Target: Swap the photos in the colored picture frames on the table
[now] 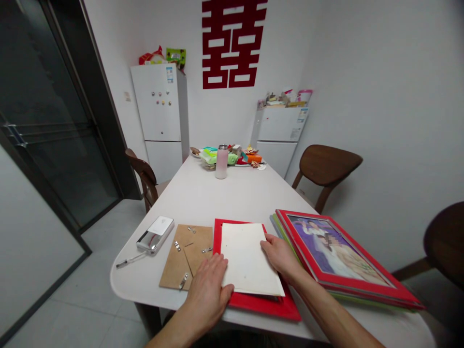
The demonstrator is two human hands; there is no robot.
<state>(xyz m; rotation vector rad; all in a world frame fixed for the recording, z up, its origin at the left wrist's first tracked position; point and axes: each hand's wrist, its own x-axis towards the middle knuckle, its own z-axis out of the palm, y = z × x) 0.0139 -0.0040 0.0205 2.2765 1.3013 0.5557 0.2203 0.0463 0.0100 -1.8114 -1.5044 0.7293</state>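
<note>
A red picture frame lies flat at the table's near edge, with an off-white card on top of it. My left hand rests on the frame's left side, fingers stretched and thumb apart, touching the card's lower left edge. At the card's right edge, my right hand is closed, thumb and forefinger on that edge; its other fingers are partly hidden. A brown backing board with metal clips sits to the left, partly covered by my left hand. Right of my right hand, a framed photo tops a stack of frames.
The white table holds a white and silver device and a pen at left. A pink bottle stands at the far end before bagged snacks. Wooden chairs flank the table.
</note>
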